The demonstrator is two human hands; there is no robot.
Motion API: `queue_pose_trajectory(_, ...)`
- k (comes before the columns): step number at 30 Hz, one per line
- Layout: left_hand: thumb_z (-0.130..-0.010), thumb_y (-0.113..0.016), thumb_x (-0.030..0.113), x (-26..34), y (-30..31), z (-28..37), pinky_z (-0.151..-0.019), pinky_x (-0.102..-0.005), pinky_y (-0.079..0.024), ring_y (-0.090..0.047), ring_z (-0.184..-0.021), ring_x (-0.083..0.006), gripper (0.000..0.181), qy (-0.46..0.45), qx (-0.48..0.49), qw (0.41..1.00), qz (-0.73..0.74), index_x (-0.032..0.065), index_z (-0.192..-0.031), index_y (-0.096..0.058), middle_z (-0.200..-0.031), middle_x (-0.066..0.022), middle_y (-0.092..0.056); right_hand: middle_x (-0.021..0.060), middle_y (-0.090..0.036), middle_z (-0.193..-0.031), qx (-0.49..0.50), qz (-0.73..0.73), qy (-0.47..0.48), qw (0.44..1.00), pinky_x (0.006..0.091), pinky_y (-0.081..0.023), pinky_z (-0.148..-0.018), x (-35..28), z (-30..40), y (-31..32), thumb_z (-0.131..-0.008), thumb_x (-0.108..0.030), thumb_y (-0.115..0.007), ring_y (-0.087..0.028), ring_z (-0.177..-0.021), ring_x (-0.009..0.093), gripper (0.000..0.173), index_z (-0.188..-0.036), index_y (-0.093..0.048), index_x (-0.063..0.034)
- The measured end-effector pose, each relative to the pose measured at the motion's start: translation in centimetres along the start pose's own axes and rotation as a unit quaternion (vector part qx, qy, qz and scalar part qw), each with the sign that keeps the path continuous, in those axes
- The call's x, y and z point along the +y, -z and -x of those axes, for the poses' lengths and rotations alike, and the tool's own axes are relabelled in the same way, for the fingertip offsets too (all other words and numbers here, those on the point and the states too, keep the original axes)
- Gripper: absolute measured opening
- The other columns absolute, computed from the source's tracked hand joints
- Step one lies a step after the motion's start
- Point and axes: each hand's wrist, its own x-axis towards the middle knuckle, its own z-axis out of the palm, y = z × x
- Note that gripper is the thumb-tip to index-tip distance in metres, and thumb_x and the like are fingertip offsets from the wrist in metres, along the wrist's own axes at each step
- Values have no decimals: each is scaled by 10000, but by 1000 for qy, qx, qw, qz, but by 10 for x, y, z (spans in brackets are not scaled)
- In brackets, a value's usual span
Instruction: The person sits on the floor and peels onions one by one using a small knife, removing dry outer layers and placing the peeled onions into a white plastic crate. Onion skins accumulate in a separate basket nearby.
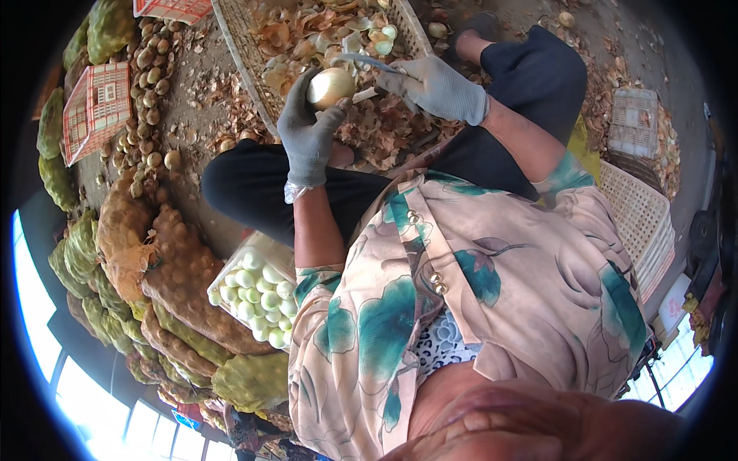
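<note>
My left hand point(311, 129), in a grey coated glove with clear plastic at the wrist, grips a yellow onion point(331, 88) from the left side. Part of the onion shows a pale, smooth surface. In my right hand point(438, 86), also gloved in grey, is a knife point(366, 60); its curved blade points left, just above the onion and apart from it. A short light-coloured rod point(364, 95) lies between the onion and my right hand; what it belongs to I cannot tell. Beneath both hands, a plastic crate point(247, 72) holds onion skins point(305, 29) and cut pieces point(383, 41).
Peeled onions point(256, 291) fill a crate by my left side. Full mesh sacks point(179, 276), loose unpeeled onions point(151, 86) and a red-and-white crate point(97, 109) lie further left. At right stand a white perforated crate point(634, 213) and another crate point(632, 121). Skins litter the floor.
</note>
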Motion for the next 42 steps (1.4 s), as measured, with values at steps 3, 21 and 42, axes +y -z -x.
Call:
queue_pose_trajectory(3,-802,-824,57,0,2,-3,-951,-341,-558,-670,-1078,-212,619,-9,7,1000,-29,-69,-1354,-573,-1208,-144,-674,175,-647,-695,-3,117,101,988,393,-512,-605,13,1,-1,-1033,-343,-609,-638,-601,272,359,-1074,-702,1)
queue_pose_trajectory(21,-892,-772,141,-9,3,-3,-1027,-414,-516,-650,-1140,-277,569,22,30,992,117,-97,-1364,-561,-1257,-172,-661,207,-649,-721,48,233,194,952,435,-494,-591,19,-1,-16,-1023,-313,-619,-661,-650,371,308,-1103,-710,-30)
queue_pose_trajectory(42,-965,-727,332,-33,-6,-7,-970,-510,-569,-620,-1150,-286,527,86,70,938,330,-67,-1278,-584,-1237,-160,-623,88,-625,-703,172,418,277,848,415,-506,-555,35,-13,-35,-883,-247,-757,-656,-621,291,221,-964,-669,-61)
